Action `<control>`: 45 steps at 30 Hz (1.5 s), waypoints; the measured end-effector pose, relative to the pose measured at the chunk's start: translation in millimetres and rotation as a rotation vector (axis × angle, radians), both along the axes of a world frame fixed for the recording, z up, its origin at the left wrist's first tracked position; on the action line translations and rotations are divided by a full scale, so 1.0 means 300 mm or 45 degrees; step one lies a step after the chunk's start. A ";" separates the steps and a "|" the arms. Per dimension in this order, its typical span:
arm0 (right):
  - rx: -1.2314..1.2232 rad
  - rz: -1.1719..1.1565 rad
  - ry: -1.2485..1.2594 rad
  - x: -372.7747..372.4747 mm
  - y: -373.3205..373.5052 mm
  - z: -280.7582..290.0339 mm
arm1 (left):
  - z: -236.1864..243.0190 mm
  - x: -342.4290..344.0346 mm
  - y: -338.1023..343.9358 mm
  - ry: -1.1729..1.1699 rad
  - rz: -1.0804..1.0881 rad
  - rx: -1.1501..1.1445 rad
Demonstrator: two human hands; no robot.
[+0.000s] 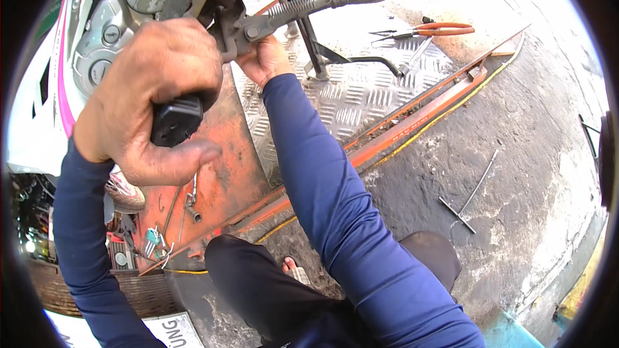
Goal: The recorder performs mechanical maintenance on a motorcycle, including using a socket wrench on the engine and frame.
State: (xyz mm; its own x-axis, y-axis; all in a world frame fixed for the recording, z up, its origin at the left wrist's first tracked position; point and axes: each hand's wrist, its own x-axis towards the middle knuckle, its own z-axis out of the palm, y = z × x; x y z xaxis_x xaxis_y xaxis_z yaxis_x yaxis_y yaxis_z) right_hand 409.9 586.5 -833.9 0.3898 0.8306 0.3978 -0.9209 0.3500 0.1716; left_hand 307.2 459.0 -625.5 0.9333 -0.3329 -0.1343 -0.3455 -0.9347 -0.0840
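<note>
At the underside of a motorcycle, whose grey engine casing is at upper left, my left hand is closed around a black rubber-ended foot peg. Its thumb sticks out below the peg. My right hand reaches up under the pivot of the side stand, with its fingers curled. The bracket hides most of the fingertips and whatever they hold. A coil spring lies along the stand, which points out to the right.
Pliers with orange handles lie on the metal tread plate. An orange rail edges the platform. A T-handle wrench rests on the concrete at right. Several tools, including a socket wrench, lie at lower left by a shoe.
</note>
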 end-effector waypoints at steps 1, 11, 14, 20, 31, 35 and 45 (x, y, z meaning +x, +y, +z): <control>-0.028 -0.013 0.019 0.000 0.002 0.002 | -0.007 -0.007 0.008 -0.038 0.037 -0.028; -0.019 -0.064 -0.031 0.000 -0.006 0.029 | 0.036 -0.034 0.006 -0.631 0.167 -0.469; -0.081 -0.124 -0.130 0.022 -0.022 0.032 | 0.044 0.004 -0.002 -0.498 0.090 -0.392; -0.147 -0.083 -0.139 0.016 -0.031 0.044 | 0.051 -0.021 0.010 -0.593 0.094 -0.383; -0.281 -0.331 -0.275 0.003 -0.055 0.076 | 0.057 -0.044 0.035 -0.522 -0.054 -0.387; -0.387 -0.528 -0.453 0.076 -0.078 0.070 | 0.021 -0.047 0.037 -0.640 0.034 -0.451; -1.190 -0.700 -1.858 0.143 -0.087 -0.066 | 0.035 -0.032 0.056 -0.631 0.000 -0.472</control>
State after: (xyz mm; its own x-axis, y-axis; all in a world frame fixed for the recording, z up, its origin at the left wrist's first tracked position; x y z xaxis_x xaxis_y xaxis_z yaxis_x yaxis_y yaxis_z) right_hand 452.8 560.4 -853.7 0.4702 0.8672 0.1639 0.1044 0.1297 -0.9860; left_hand 297.6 476.0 -615.0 0.8551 -0.2746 0.4398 -0.3488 -0.9323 0.0959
